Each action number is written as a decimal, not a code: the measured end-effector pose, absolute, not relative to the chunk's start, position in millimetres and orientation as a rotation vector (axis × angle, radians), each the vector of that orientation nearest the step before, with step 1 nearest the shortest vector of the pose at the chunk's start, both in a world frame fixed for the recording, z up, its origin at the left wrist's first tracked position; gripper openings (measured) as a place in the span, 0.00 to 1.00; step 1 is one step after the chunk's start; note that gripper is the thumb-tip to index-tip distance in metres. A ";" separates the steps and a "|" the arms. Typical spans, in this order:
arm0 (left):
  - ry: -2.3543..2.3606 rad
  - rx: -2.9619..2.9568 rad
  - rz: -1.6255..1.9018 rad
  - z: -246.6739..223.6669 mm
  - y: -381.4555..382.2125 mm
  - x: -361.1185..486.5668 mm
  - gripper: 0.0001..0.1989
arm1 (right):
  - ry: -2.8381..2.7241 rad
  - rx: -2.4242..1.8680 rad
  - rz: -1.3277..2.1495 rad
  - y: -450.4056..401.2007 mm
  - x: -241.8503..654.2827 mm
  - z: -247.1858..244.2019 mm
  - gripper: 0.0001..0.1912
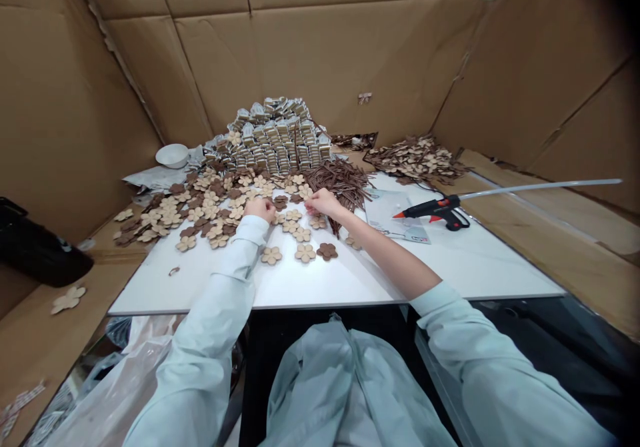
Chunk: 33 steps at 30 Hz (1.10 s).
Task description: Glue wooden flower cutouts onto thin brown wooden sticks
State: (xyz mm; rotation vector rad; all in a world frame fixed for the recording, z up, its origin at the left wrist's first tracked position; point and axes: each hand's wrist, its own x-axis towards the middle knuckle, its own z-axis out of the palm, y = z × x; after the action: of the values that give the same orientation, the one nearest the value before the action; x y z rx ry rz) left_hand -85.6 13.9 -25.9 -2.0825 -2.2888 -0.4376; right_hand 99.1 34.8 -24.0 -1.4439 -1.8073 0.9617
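Note:
Over the white table [200, 287], my left hand [261, 208] is closed among tan and brown flower-shaped pieces; what its fingers hold, if anything, I cannot make out. My right hand [321, 203] is bent with thumb and fingers together at the near edge of a pile of brown strips [343, 179]; anything between them is too small to tell. A brown flower [281, 202] lies between the hands. Nearer me, a tan flower [271, 255], another tan flower [305, 253] and a dark brown flower [327, 252] lie in a row.
A black and orange glue gun [440, 210] with a long glue stick rests on a clear plastic sheet [400, 220] at right. Stacked grey-edged packets [275, 140] stand behind, with a white bowl [173, 156] left of them. More flowers are heaped [417, 157] at back right. Cardboard walls enclose the table.

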 end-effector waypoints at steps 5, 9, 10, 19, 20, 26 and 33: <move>-2.044 -2.280 -0.338 -30.6 29.0 -90.4 0.19 | -2.252 -1.303 0.549 32.8 84.5 -15.9 0.09; -1.745 -2.547 -0.235 -36.9 43.2 -90.1 0.20 | -2.540 -1.175 0.385 33.4 69.5 -18.3 0.11; -1.745 -2.569 -0.196 -38.0 46.0 -89.1 0.19 | -2.549 -1.201 0.336 34.6 67.5 -19.6 0.11; -1.729 -2.483 -0.001 -36.2 51.1 -76.8 0.20 | -2.689 -1.322 -0.058 66.1 58.6 -29.0 0.17; -1.715 -2.475 0.021 -35.4 51.8 -75.9 0.20 | -2.715 -1.338 -0.080 68.5 57.4 -30.1 0.16; -1.742 -2.451 0.023 -38.4 65.1 -73.4 0.17 | -2.734 -1.311 -0.216 70.2 56.6 -31.3 0.15; -1.794 -2.429 -0.025 -40.7 69.5 -73.0 0.14 | -2.729 -1.366 -0.230 66.7 61.1 -25.8 0.15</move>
State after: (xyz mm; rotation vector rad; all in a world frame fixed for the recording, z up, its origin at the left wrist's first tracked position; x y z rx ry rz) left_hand -73.0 69.5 -40.7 -2.4292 -1.7941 -0.0245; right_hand 61.1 66.7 -25.8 -1.3662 -2.7295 -0.2302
